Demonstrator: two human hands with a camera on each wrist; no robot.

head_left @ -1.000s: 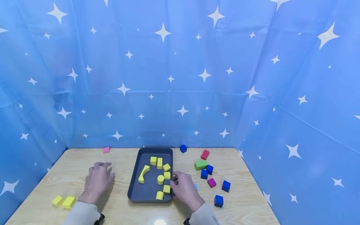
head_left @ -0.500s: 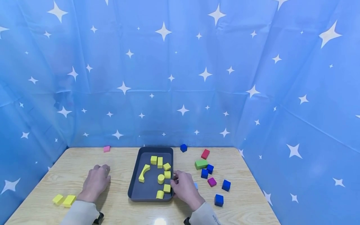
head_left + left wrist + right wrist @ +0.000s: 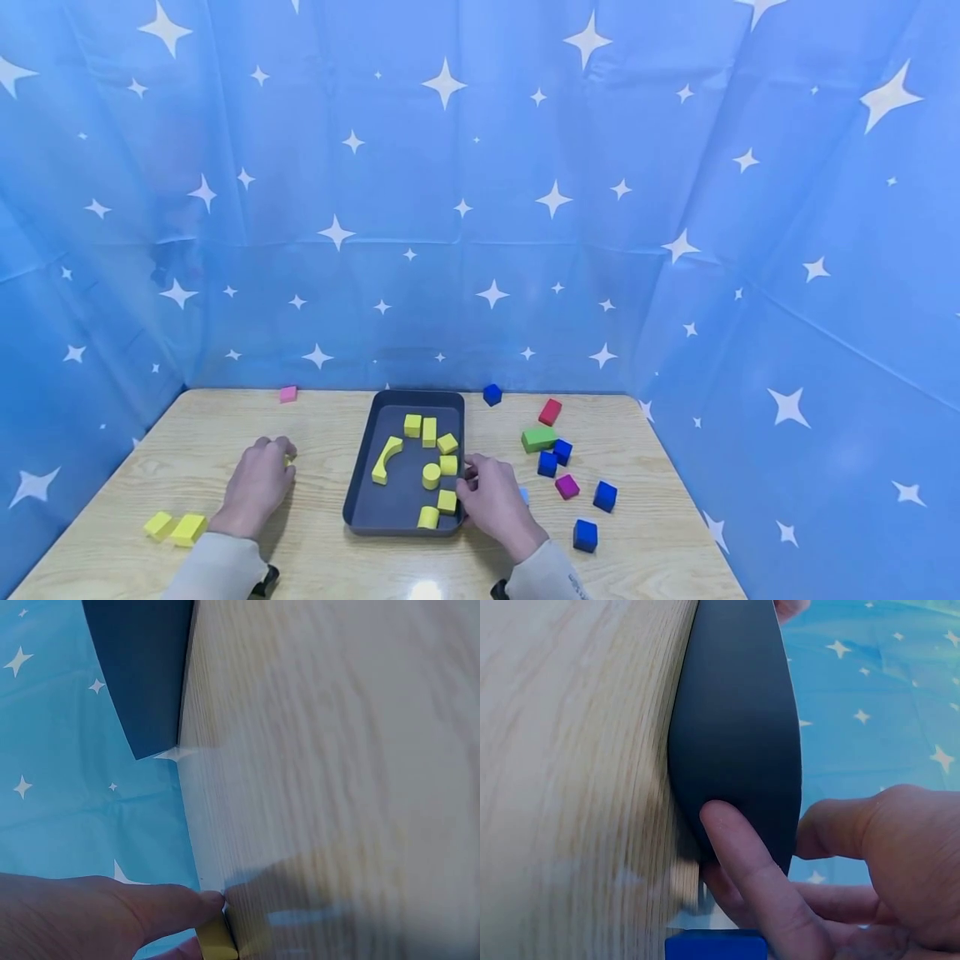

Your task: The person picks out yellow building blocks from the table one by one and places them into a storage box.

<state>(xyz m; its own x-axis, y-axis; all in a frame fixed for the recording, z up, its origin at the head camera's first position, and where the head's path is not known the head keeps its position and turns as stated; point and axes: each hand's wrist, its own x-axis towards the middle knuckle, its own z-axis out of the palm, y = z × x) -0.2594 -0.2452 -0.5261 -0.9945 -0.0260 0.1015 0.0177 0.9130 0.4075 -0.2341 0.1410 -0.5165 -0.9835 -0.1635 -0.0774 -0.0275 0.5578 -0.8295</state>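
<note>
My left hand is low over the wooden table, left of the dark tray. Thumb and finger pinch a small yellow block right at the tabletop; most of it is hidden by the hand in the head view. My right hand grips the tray's right wall, with a finger flat against the outer side and the thumb at the rim. Inside the tray lie a yellow arch block, a yellow cylinder and several other yellow blocks, mostly along the right side.
Two yellow blocks lie near the left forearm, and a pink block at the back left. Right of the tray are several blue cubes, a green block, a red block and a magenta block. A starred curtain borders the table.
My left fingers have drawn together and lowered slightly, and a bit of yellow block now shows at their tips. The right hand stays on the tray's side. The head view has shifted slightly.
</note>
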